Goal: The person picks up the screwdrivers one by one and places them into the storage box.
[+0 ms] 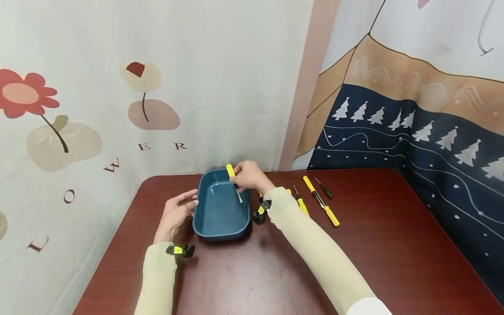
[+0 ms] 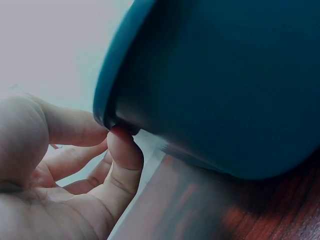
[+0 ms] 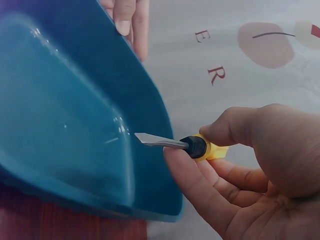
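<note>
A deep blue plastic bin [image 1: 222, 210] with rounded corners stands near the back of the table. My left hand [image 1: 177, 214] is at its left side; in the left wrist view the thumb [image 2: 125, 155] and forefinger pinch the rim's edge. Over the bin's right half, my right hand [image 1: 250, 176] holds a screwdriver [image 1: 231, 171] with a yellow handle and black collar. Its flat metal blade [image 3: 157, 142] points down into the bin, as the right wrist view shows, with thumb and fingers round the handle near the collar. No object shows on the bin's floor.
Right of the bin, on the brown table [image 1: 374, 258], lie a long yellow-handled tool [image 1: 320, 201], a small dark screwdriver [image 1: 324, 188] and another yellow-handled screwdriver [image 1: 301, 204]. My right forearm partly covers more yellow handles. Printed curtains [image 1: 236, 87] hang behind the table's back edge.
</note>
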{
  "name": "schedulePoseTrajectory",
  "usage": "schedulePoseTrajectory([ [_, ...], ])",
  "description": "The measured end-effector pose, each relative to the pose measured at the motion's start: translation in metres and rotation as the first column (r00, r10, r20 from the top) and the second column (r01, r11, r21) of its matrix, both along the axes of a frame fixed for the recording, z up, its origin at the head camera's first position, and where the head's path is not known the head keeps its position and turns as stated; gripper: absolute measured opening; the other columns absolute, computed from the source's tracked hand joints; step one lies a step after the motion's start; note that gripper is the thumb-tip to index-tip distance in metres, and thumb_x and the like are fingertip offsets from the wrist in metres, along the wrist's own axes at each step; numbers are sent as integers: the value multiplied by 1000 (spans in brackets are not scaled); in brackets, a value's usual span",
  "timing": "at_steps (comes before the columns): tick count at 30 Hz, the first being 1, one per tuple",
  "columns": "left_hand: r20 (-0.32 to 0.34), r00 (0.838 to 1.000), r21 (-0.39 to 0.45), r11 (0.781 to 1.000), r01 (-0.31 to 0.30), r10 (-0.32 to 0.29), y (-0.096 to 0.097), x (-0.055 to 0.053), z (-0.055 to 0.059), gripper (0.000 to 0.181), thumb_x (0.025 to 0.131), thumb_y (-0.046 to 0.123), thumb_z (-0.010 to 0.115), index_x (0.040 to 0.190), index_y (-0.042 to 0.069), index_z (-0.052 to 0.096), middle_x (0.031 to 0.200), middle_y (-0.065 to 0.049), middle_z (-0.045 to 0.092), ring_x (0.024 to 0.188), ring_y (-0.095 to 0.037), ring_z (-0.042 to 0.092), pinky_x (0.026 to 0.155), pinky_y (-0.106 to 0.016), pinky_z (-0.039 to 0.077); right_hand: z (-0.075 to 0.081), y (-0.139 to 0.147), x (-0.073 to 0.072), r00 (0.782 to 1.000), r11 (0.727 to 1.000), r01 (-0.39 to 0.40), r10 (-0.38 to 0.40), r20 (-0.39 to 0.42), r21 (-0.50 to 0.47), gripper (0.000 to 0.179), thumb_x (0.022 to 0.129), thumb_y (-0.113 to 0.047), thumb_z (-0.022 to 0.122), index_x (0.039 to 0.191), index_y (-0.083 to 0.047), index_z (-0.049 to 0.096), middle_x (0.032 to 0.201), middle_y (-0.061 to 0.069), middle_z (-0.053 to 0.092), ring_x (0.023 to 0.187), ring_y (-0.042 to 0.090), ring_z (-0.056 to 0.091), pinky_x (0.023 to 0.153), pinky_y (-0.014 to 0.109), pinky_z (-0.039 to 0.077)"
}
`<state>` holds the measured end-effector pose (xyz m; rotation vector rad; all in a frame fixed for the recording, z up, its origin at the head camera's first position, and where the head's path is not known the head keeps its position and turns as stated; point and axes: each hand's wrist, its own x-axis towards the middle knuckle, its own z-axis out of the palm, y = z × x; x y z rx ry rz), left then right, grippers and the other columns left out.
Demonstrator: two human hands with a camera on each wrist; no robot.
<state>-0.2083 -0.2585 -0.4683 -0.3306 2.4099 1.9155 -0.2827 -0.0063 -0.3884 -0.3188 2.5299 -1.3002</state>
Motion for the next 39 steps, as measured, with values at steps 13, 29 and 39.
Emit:
schedulePoseTrajectory([
  [13, 0, 1000, 1, 1000, 4, -4, -3, -1, -2, 44, 101, 10, 64, 144, 12, 59, 134, -17, 63, 73, -9, 60, 67, -26, 54, -10, -30, -2, 997, 992, -63, 68, -38, 108, 35, 96, -20, 70, 65, -13, 57, 62, 3, 62, 70, 24, 77, 62, 25, 60],
  [29, 1, 1000, 44, 999, 2, -3, -5, -3, -2, 44, 100, 9, 65, 144, 10, 60, 118, -6, 67, 70, -8, 58, 64, -23, 52, -29, -66, -7, 997, 983, -61, 51, 65, 176, 43, 98, -25, 70, 58, -10, 60, 59, 9, 61, 71, 23, 77, 76, 37, 63],
  [39, -3, 1000, -4, 1000, 19, -19, -3, -1, -2, 44, 102, 13, 63, 145, 11, 59, 137, -18, 63, 76, -10, 61, 67, -25, 54, -35, -73, -12, 983, 994, -4, -16, 184, 109, 26, 96, -20, 72, 78, -3, 65, 68, 11, 62, 70, 23, 77, 73, 34, 63],
])
